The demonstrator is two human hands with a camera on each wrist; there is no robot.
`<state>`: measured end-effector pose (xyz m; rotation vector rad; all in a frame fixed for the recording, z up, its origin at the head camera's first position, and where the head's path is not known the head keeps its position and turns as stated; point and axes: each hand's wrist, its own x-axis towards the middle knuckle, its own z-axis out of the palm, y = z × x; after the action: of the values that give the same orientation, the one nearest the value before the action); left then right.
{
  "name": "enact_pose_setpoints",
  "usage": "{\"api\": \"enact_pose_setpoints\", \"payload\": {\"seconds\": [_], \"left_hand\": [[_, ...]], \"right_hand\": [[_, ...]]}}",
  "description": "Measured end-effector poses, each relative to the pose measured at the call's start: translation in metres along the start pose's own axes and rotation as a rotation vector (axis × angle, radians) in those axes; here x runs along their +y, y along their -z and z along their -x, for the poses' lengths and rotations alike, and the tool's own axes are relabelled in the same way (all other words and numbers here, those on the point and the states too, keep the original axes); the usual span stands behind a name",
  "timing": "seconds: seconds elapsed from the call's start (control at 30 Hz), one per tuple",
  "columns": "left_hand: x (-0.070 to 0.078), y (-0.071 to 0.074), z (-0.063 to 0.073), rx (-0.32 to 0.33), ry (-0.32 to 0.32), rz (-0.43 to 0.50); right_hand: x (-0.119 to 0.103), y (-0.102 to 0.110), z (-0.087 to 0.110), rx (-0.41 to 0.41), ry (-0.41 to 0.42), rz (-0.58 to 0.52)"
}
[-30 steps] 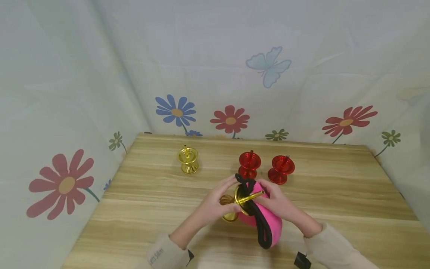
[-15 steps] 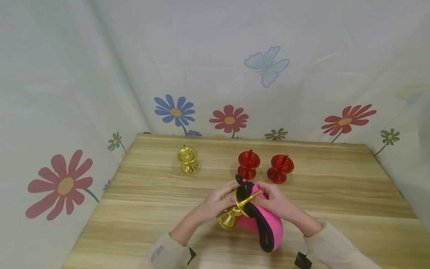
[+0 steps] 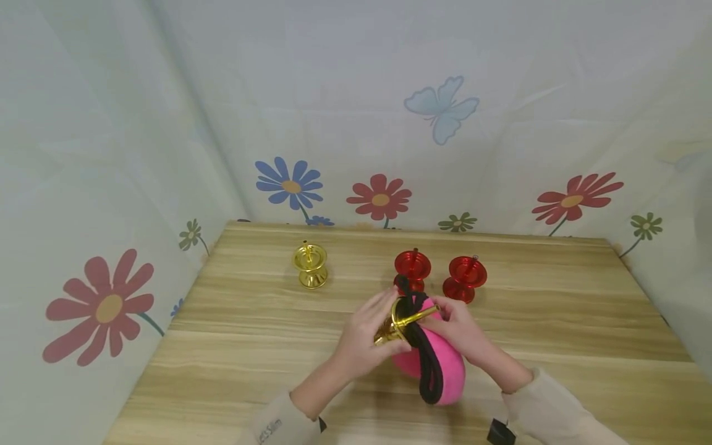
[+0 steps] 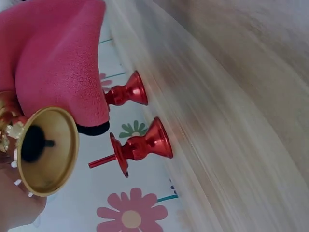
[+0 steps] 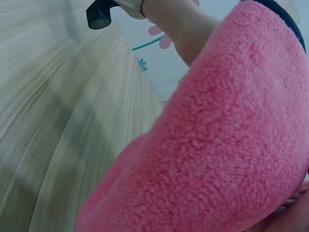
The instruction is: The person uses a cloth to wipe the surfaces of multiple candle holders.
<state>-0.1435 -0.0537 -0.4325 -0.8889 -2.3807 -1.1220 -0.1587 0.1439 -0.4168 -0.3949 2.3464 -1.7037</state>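
Observation:
Above the table, my left hand (image 3: 358, 337) grips a shiny gold candlestick (image 3: 416, 316) by its lower part. It is tilted, its thin stem pointing up and right in the head view. The hollow underside of its base (image 4: 50, 152) shows in the left wrist view. With my right hand (image 3: 461, 330) I hold a fuzzy pink cloth (image 3: 452, 374) with a black trim, bunched against the candlestick's dish and stem. Cloth fills much of the right wrist view, so those fingertips are mostly hidden there.
Two red candlesticks (image 3: 413, 264) (image 4: 142, 147) stand upright just beyond my hands. Another gold candlestick (image 3: 311, 266) stands farther left on the wooden table (image 3: 239, 346). A white curtain (image 3: 334, 111) printed with flowers hangs behind the table and at its sides.
My left hand has turned over the candlestick, so its base, plainly visible half a second ago, is now mostly covered. Hands, candlestick and cloth have risen slightly in view. The standing candlesticks stay put.

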Motion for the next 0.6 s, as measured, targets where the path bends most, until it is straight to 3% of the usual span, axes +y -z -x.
{"api": "enact_pose_setpoints", "payload": {"seconds": [0.13, 0.33, 0.4, 0.43, 0.5, 0.53, 0.6], "left_hand": [[0.001, 0.005, -0.003, -0.136, 0.075, -0.008], [-0.014, 0.015, -0.009, -0.361, 0.138, 0.232], [-0.019, 0.017, -0.01, -0.405, 0.168, 0.285], [-0.021, 0.016, -0.01, -0.405, 0.197, 0.301], [-0.021, 0.015, -0.009, -0.335, 0.26, 0.324], [-0.02, 0.013, -0.008, -0.276, 0.275, 0.334], [-0.019, 0.007, -0.006, -0.13, 0.232, 0.305]], "right_hand": [[0.001, -0.001, 0.0, 0.014, -0.007, 0.013], [0.005, 0.001, 0.0, -0.071, 0.047, 0.073], [0.006, 0.001, -0.001, -0.095, 0.066, 0.083], [0.007, 0.001, -0.002, -0.094, 0.073, 0.082], [0.008, 0.001, -0.003, -0.066, 0.075, 0.066], [0.008, 0.001, -0.005, -0.044, 0.07, 0.049], [0.007, 0.001, -0.007, 0.003, 0.055, 0.019]]}}
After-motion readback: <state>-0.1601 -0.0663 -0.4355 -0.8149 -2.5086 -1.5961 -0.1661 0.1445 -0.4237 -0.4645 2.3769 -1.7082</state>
